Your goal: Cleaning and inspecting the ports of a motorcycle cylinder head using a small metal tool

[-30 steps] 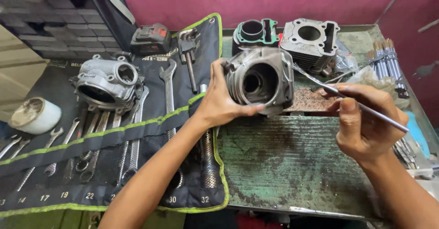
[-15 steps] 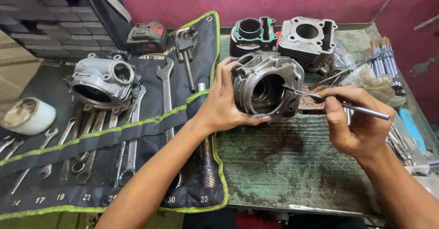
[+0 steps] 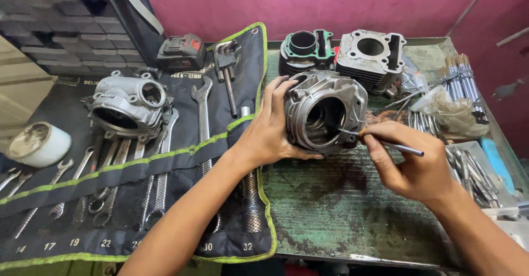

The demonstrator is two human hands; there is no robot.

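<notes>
A worn green metal workbench (image 3: pixel 341 210) carries everything. Over its left half lies a black fabric tool roll with lime-green edging (image 3: pixel 71 210), its pockets filled with steel spanners; its near-left part is cut off by the frame. On the roll, toward the bench's far-left corner, sits a grey cast-aluminium cylinder head cover (image 3: pixel 128 106), and just beyond it a black and red battery pack (image 3: pixel 182 51). Along the far edge stand a dark cylinder block with a green gasket (image 3: pixel 305 49) and, just beside it, a silver finned cylinder block (image 3: pixel 370 54). At the right edge lies a clutter of thin steel rods and a crumpled clear plastic bag (image 3: pixel 452 113), hard to tell apart.

Near the middle of the bench, just right of the roll's edge, a silver aluminium cylinder head (image 3: pixel 325 113) stands tipped on its side, its round open chamber facing the camera and slightly right; its axis runs from the far edge toward the near edge. The left hand (image 3: pixel 270 130) wraps its left flank, fingers curled over the top and thumb under the lower rim, hiding that side. The right hand (image 3: pixel 410 163) pinches a thin metal pick (image 3: pixel 380 142) between thumb and fingertips, the other fingers folded; the pick lies nearly level, its tip inside the chamber, where the contact point is too dark to make out.
</notes>
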